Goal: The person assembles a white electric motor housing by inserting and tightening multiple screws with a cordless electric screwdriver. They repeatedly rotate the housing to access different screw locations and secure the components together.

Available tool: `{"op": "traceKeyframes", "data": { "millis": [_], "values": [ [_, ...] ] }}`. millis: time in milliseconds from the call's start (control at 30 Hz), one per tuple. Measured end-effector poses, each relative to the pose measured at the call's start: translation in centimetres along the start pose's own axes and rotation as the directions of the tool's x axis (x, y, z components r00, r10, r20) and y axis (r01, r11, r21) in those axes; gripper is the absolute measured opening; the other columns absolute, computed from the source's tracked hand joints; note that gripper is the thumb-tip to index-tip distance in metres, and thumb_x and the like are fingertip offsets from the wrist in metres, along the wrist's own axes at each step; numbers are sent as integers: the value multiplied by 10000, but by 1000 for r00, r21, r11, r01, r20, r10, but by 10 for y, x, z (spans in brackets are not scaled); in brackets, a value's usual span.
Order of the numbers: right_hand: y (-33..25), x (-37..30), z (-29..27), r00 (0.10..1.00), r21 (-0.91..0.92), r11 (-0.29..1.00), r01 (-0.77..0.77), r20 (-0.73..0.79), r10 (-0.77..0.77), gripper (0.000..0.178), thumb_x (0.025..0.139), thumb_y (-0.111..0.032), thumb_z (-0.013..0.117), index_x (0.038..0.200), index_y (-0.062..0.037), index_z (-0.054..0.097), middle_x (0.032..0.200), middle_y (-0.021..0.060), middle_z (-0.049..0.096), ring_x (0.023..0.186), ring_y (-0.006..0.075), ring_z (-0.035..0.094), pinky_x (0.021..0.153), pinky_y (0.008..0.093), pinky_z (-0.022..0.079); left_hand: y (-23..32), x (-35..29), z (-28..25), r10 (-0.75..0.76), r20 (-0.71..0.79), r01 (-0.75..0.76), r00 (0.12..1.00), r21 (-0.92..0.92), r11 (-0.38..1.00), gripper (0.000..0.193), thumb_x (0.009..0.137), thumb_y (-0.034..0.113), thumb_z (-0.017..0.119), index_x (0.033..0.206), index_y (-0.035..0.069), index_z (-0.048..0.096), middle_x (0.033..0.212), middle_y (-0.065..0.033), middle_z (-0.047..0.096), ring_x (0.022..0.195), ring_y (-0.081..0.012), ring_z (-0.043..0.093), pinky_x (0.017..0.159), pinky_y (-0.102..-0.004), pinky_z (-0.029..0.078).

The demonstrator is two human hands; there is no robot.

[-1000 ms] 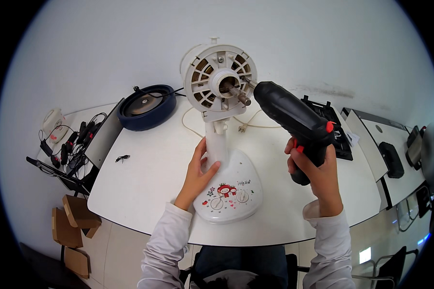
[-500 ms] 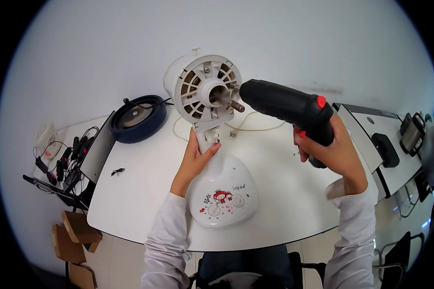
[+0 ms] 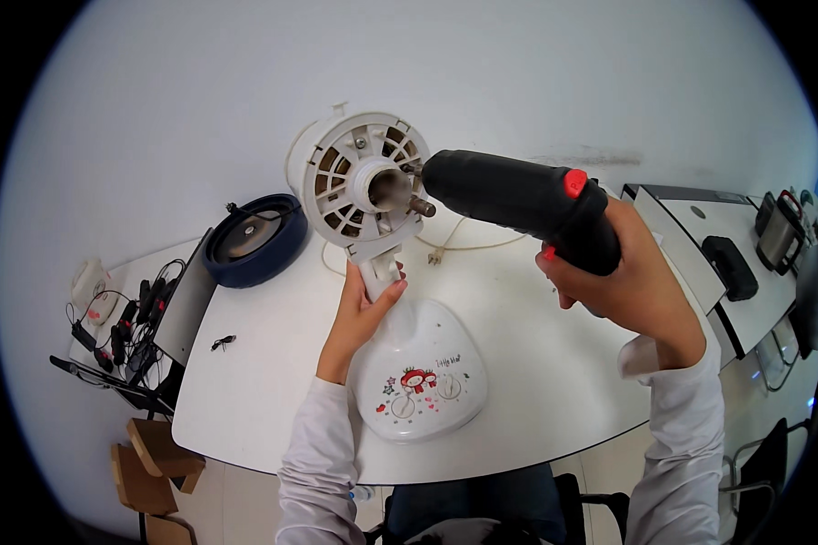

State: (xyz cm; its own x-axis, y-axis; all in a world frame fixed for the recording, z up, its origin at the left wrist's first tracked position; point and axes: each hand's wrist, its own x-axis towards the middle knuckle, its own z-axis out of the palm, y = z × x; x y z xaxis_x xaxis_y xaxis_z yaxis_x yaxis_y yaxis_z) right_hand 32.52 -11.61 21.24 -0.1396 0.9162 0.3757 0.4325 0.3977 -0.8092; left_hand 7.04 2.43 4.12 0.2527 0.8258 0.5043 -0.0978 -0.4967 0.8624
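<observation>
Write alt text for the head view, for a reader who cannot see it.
A right hand points a black power driver at the front of a white motor housing, while the left hand grips the neck below it, above a decorated white base. Behind, on a white table, lie a round dark-blue part and a pale power cord.

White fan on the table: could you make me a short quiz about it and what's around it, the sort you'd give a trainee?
1. Which grip holds the black power driver, left or right?
2. True or false: the round blue object lies to the left of the white fan.
3. Fill the gap: the left grip clasps the fan's ____, above its base.

Key: 1. The right grip. 2. True. 3. Neck.
</observation>
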Motion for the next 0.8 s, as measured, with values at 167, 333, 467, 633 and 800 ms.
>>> {"op": "traceKeyframes", "data": {
  "millis": [167,333,467,633,800],
  "values": [
    [-1,0,-3,1000,-32,999,5,12,-4,358,781,-73,659,1113,-11,539,722,40,564,551,111,577,524,250,491,-2,1,0,6,0,-6,1000,11,1000,582,863,51,658,1341,49,327,1123,-40,529,1009,-111,524,896,-260,430],
    [-8,2,-4,999,-2,999,-38,36,38,315,775,-65,658,1063,-4,548,701,41,559,544,115,559,518,259,477,-3,1,-1,29,10,-30,1000,83,996,542,880,113,635,1316,46,320,1125,-87,552,1040,-182,565,920,-331,444],
    [5,5,-5,994,-66,992,106,33,-104,257,776,-46,687,995,-24,553,713,20,566,554,114,586,523,259,497,0,1,1,4,1,-4,1000,71,997,547,879,102,632,1322,49,315,1120,-83,556,1039,-178,565,916,-329,445],
    [12,5,-2,986,-53,986,161,52,-158,268,788,-53,679,1021,-23,551,719,18,566,562,111,585,529,257,500,0,0,0,7,-4,-7,1000,36,999,534,866,77,662,1300,34,353,1123,-66,545,1022,-134,542,895,-282,441],
    [11,4,-3,992,-19,992,121,45,-120,268,792,-48,673,1028,-20,549,711,18,563,564,106,580,530,255,501,-2,0,-1,13,-3,-13,1000,36,999,531,867,82,664,1297,32,355,1127,-69,547,1027,-137,542,897,-282,439]
  ]
}}
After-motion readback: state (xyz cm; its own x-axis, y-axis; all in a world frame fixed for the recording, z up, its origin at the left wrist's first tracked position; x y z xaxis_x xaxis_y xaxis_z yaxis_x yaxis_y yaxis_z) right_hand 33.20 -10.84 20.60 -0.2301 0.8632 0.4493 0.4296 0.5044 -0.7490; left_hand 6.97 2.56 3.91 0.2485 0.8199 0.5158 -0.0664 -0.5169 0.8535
